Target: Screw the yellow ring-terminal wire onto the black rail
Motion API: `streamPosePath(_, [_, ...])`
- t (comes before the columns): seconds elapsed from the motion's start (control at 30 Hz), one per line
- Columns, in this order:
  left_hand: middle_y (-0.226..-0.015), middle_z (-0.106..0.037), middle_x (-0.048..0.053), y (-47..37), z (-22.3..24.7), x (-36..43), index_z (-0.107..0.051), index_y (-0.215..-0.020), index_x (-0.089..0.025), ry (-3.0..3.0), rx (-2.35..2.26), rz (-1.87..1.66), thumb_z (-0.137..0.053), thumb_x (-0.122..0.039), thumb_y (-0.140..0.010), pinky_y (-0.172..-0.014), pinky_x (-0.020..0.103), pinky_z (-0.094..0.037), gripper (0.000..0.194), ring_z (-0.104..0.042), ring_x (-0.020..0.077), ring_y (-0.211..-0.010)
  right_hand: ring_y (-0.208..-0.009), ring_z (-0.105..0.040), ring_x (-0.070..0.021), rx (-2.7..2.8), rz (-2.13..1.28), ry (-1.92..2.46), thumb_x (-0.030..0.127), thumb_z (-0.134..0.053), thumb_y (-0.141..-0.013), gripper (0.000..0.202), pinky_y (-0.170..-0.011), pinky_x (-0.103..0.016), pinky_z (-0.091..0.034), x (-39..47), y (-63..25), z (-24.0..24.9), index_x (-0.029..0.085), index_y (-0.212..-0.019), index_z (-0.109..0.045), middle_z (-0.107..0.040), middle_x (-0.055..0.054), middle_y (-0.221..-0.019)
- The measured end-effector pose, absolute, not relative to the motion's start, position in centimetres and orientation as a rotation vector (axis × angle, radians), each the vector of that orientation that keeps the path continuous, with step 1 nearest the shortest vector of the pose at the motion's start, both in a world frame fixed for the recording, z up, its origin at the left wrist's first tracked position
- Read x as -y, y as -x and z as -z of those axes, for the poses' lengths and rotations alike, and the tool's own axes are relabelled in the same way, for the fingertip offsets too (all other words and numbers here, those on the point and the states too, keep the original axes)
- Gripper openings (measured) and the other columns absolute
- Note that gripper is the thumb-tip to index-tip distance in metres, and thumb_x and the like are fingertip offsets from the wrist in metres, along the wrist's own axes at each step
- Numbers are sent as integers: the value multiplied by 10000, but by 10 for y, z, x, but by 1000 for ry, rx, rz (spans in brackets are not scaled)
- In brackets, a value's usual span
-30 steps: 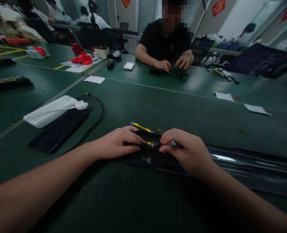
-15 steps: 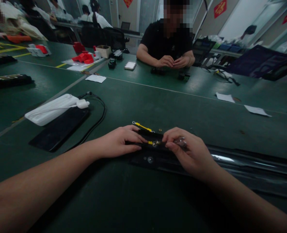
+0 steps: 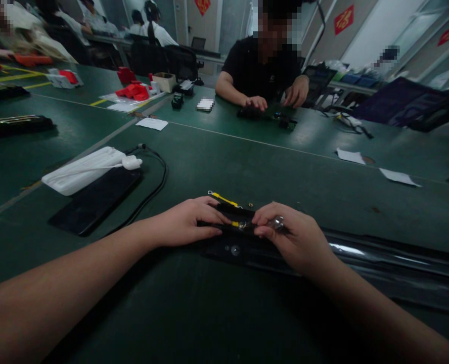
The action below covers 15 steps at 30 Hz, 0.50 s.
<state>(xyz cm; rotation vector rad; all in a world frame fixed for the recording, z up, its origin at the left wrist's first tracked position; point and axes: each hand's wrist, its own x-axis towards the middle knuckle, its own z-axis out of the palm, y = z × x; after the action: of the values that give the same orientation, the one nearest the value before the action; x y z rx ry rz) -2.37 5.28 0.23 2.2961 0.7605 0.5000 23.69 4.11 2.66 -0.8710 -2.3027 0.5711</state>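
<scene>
A long black glossy housing (image 3: 351, 249) lies across the table, its open end between my hands. My left hand (image 3: 182, 222) is closed around that end, thumb on the near side and fingers over the far side. My right hand (image 3: 295, 232) pinches a small hand tool (image 3: 276, 222) with a shiny end; its kind is unclear. The tool points left at a metal fastener (image 3: 242, 225) beside a yellow wire lug (image 3: 234, 223) inside the housing. Just behind lies a yellow wire (image 3: 224, 198) with ring terminals, with a tiny brass-coloured nut (image 3: 251, 205) near it.
A black phone (image 3: 95, 202) and a white slab-like device (image 3: 84, 169) with a cable lie at left. Paper slips (image 3: 399, 177) lie at right. Across the green table a co-worker (image 3: 262, 65) sits near small dark parts. Red pieces (image 3: 135, 92) stand at the back left.
My right hand and its tool have shifted slightly left, and the tool appears turned a little. My left hand stays put. The co-worker's hands have moved apart and lower toward the table.
</scene>
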Motion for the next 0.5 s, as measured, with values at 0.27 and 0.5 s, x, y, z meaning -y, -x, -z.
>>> streamPosePath(0.27, [-1185, -681, 17, 25, 1, -54, -668, -1178, -234, -2280, -733, -532, -618, -180, -894, -1081, 374, -366, 293, -481, 212, -1235, -777, -639, -160, 2230, -586, 801, 226, -677, -861, 89, -702, -278, -485, -38, -237, -24, 203, -836, -595, -656, -17, -838])
streamPosePath(0.5, [-1195, -676, 20, 25, -3, -55, -699, -1112, -248, -2273, -733, -519, -628, -254, -897, -1079, 399, -357, 226, -484, 227, -1239, -739, -627, -153, 1932, -547, 996, 242, -502, -953, 98, -711, -325, -510, -47, -257, -51, 212, -907, -583, -645, -34, -924])
